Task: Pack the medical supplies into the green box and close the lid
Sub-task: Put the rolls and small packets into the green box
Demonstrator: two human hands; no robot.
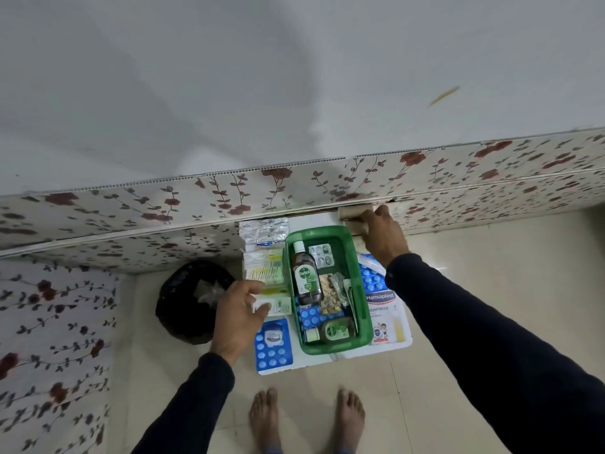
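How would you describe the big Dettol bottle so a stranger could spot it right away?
Find the green box on the white board on the floor. The Dettol bottle lies in its left half, white cap toward the wall. It is the tallest item there, dark brown, unlike the smaller green bottle nearer the feet.

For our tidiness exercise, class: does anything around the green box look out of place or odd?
Yes. A yellowish streak marks the otherwise plain grey wall above the floral panel, like a stain or scrape. Inside the green box, the Dettol bottle lies on its side among loose packets. Nothing looks spilled.
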